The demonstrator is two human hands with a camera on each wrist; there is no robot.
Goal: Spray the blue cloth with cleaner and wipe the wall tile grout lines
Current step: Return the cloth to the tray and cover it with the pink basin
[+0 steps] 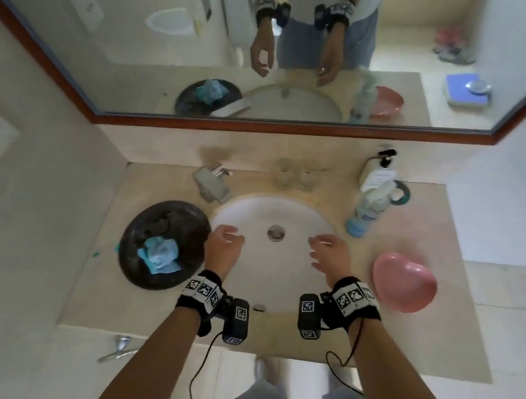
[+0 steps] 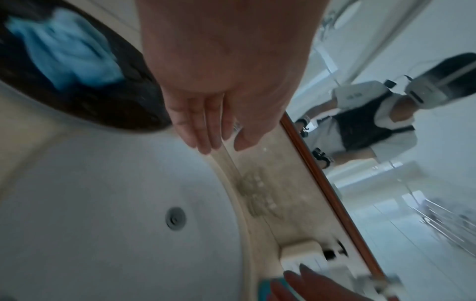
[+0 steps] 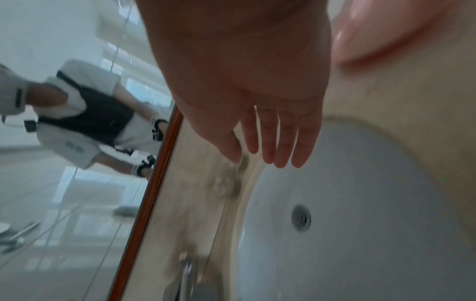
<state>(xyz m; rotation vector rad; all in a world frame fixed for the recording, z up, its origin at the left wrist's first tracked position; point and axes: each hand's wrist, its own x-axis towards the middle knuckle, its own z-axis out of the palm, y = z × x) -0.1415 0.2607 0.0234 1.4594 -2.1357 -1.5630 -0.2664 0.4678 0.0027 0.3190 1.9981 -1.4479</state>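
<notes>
A crumpled blue cloth (image 1: 160, 254) (image 2: 64, 51) lies in a dark round tray (image 1: 133, 232) left of the sink. The spray bottle of cleaner (image 1: 367, 211), clear with a blue base, stands right of the sink on the counter. My left hand (image 1: 227, 242) (image 2: 206, 130) hovers over the sink's left side, fingers relaxed and holding nothing, just right of the tray. Over the sink's right side my right hand (image 1: 325, 251) (image 3: 270, 146) hangs empty with loose fingers, a short way left of the bottle.
A white sink (image 1: 257, 214) with a metal drain (image 1: 275, 232) sits in the beige counter (image 1: 413, 231). Behind it are a tap (image 1: 213, 183), glass tumblers (image 1: 296, 177) and a soap pump bottle (image 1: 377, 172). A pink heart-shaped dish (image 1: 403, 282) lies at the right. A wood-framed mirror (image 1: 277, 122) hangs above.
</notes>
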